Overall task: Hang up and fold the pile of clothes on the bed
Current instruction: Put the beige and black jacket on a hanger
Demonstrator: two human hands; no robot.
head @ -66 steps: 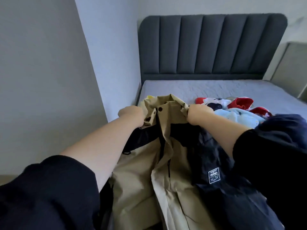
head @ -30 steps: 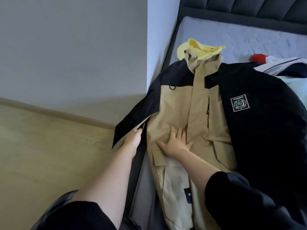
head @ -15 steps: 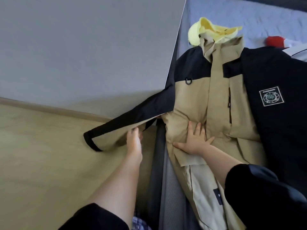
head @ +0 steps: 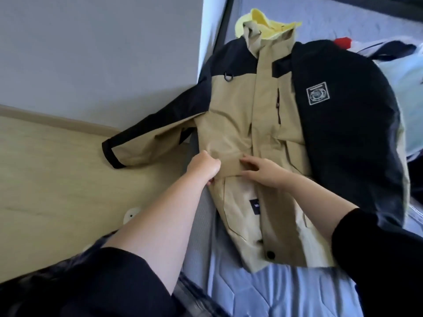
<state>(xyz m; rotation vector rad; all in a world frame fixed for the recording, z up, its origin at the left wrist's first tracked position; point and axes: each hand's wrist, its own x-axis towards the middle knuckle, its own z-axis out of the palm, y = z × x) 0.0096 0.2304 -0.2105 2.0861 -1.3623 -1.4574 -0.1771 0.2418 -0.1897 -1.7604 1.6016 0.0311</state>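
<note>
left hand [head: 203, 167] off sleeve [head: 142, 143], gripping jacket [head: 231, 115] (bed [head: 286, 291])

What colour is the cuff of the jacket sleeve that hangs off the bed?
Black; the cuff ends a tan sleeve of the jacket. Head view.

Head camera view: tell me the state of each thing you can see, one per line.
jacket: lying front up on bed, closed.
sleeve: stretched out past the bed's edge.
left hand: curled, grips jacket's side.
right hand: fingertips on jacket front, grip unclear.
clothes pile: unfolded, beyond the jacket.
</note>
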